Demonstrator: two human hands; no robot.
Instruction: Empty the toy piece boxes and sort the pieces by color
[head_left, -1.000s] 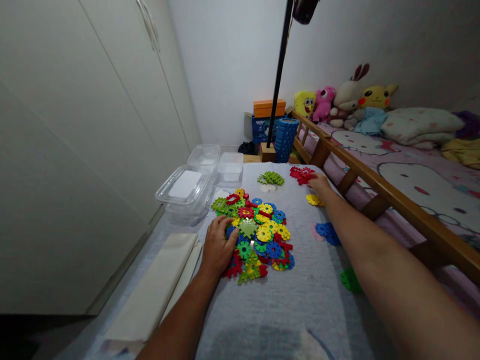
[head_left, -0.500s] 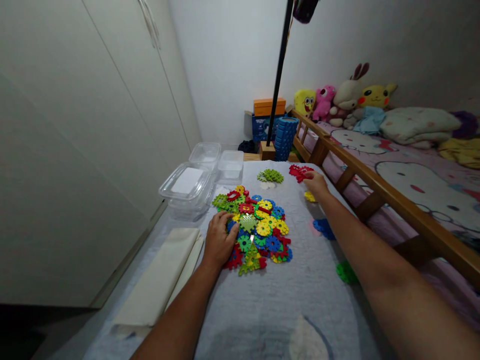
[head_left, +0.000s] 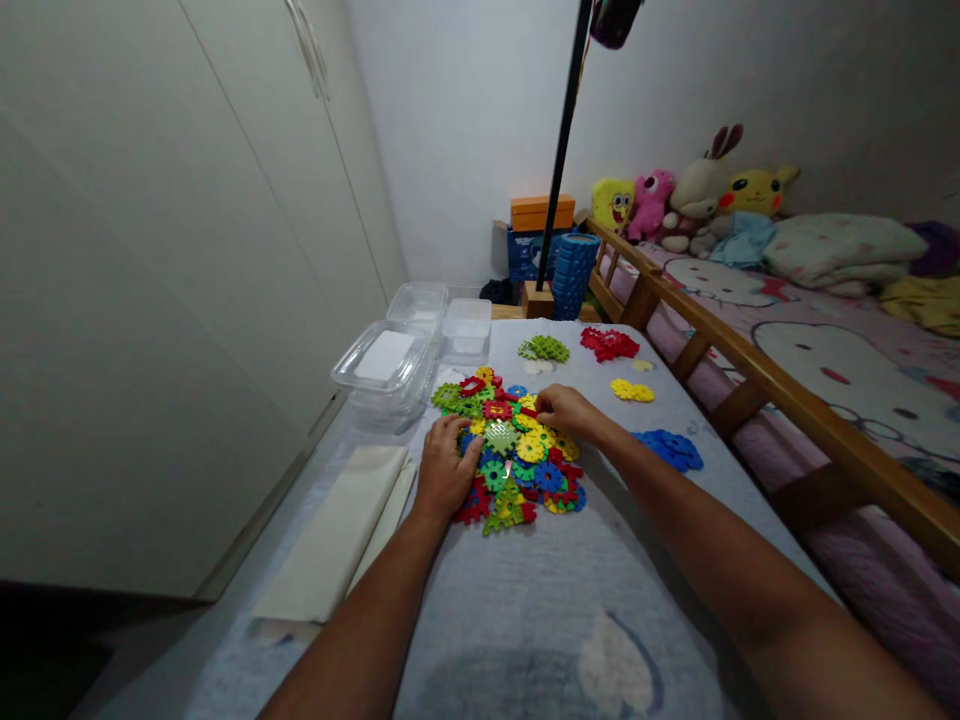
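Note:
A mixed heap of coloured plastic gear pieces (head_left: 517, 455) lies on a grey blanket (head_left: 540, 590). My left hand (head_left: 444, 475) rests on the heap's left edge, fingers curled on the pieces. My right hand (head_left: 566, 410) sits on the heap's far right side, fingers pinched over a piece I cannot make out. Sorted groups lie beyond: a green pile (head_left: 544, 349), a red pile (head_left: 609, 343), a yellow pile (head_left: 632, 390) and a blue pile (head_left: 670, 449).
Clear plastic containers (head_left: 386, 365) stand left of the heap, two more (head_left: 442, 320) behind them. A folded cream cloth (head_left: 337, 530) lies at the left. A wooden bed rail (head_left: 757, 375) runs along the right. A black pole (head_left: 559, 150) rises at the back.
My right hand left the red pile at the far right and came back to the mixed heap. My left hand stayed on the heap's left edge. The view shifted slightly.

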